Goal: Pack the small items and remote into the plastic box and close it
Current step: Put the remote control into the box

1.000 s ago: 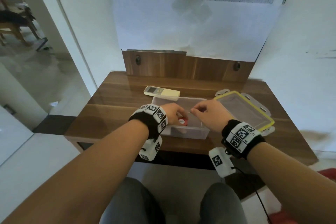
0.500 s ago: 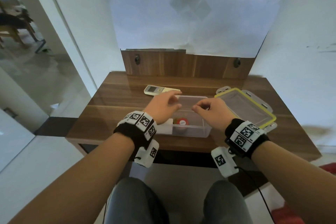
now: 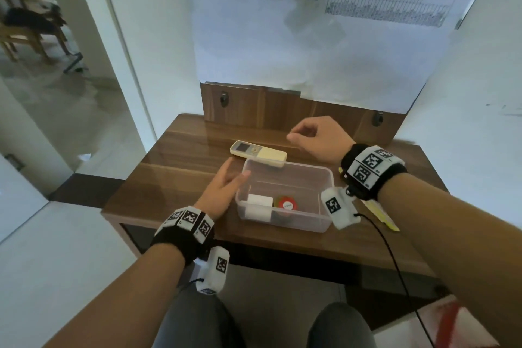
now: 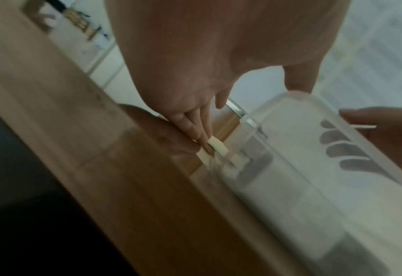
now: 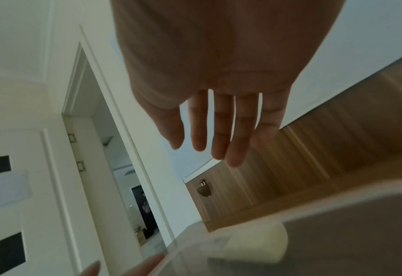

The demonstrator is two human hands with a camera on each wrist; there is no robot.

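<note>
A glossy, dark wood-grain counter (image 3: 175, 192) stands against a white wall, with an open doorway at far left. One left hand (image 3: 223, 186) lies flat with straight fingers beside the box's left wall, holding nothing. One cream rectangular remote (image 3: 258, 153) rests just beyond the box's far rim. One clear, round-cornered plastic box (image 3: 285, 195) holds two items: a white block (image 3: 258, 206) and a red round piece (image 3: 286, 204). The right hand (image 3: 319, 138) hovers past the far right corner, fingers relaxed, empty.
</note>
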